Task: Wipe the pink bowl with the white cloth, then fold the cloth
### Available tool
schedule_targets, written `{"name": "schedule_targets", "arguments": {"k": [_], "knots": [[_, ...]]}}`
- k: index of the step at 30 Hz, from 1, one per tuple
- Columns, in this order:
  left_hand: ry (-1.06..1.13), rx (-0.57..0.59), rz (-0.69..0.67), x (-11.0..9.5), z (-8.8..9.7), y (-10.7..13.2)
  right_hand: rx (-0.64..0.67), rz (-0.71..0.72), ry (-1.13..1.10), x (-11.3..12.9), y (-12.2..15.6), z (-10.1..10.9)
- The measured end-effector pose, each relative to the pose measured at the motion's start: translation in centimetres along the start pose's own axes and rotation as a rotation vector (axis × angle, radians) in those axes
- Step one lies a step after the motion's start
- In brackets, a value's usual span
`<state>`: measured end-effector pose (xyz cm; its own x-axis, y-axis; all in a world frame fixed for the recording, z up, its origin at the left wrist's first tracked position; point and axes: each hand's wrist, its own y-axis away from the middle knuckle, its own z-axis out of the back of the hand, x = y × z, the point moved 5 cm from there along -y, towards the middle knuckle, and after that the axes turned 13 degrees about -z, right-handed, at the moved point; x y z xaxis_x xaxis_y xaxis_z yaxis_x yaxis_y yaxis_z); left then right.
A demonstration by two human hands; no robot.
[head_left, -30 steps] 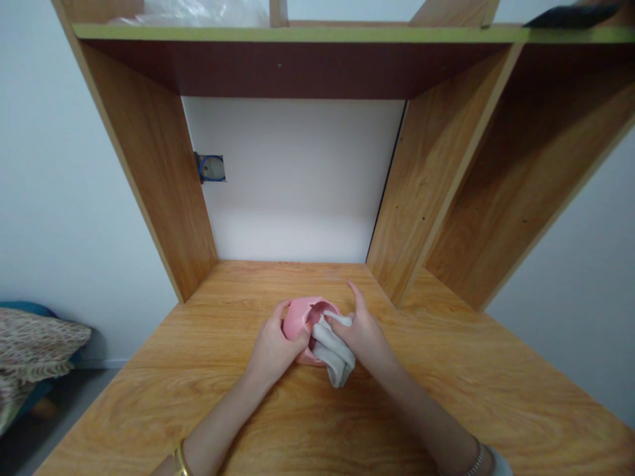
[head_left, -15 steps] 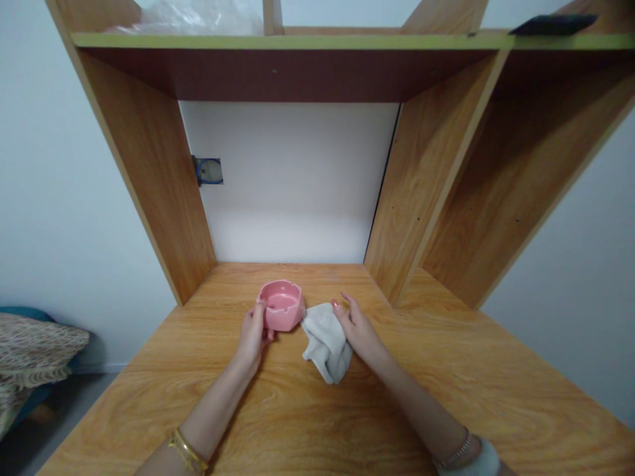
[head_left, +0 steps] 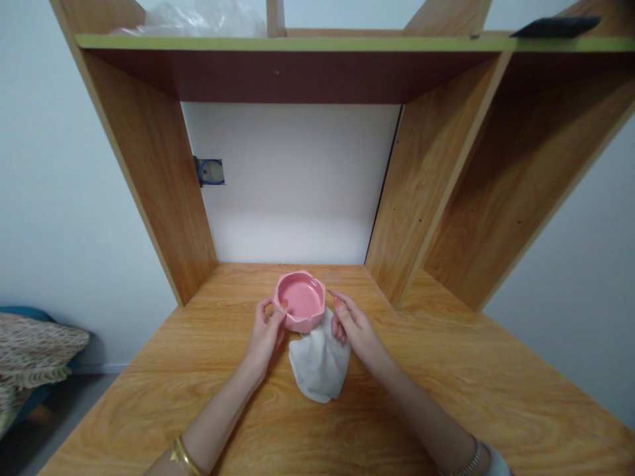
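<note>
A pink ashtray (head_left: 301,295) with a notched, angular rim is tilted so that its hollow faces me. My left hand (head_left: 268,330) grips its left side, thumb over the rim and fingers underneath. From my right hand (head_left: 353,324) a light grey cloth (head_left: 320,363) hangs down below the ashtray, its upper part pinched by the curled fingers. The right index finger points toward the ashtray's right side. Part of the cloth is hidden behind the ashtray and the fingers.
Both hands are over a wood-grain desk (head_left: 278,423). Behind it rise upright wooden panels (head_left: 143,172) carrying a shelf (head_left: 317,43). Clear plastic (head_left: 203,18) and a dark flat object (head_left: 555,26) lie up there. A patterned fabric (head_left: 40,350) is at the lower left.
The ashtray has moved right and tipped further toward me, my left hand going with it. The cloth has shifted left and lower, closer under the ashtray, and the right fingers have curled more.
</note>
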<state>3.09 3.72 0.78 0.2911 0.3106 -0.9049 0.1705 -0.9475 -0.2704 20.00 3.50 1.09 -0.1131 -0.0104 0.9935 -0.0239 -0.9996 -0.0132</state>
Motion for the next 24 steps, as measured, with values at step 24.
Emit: {"name": "schedule_targets", "arguments": {"k": [24], "knots": [[-0.612,0.452,-0.292,1.2,-1.0,1.0,-0.555,-0.089,0.592,0.4,-2.3,11.8]]}}
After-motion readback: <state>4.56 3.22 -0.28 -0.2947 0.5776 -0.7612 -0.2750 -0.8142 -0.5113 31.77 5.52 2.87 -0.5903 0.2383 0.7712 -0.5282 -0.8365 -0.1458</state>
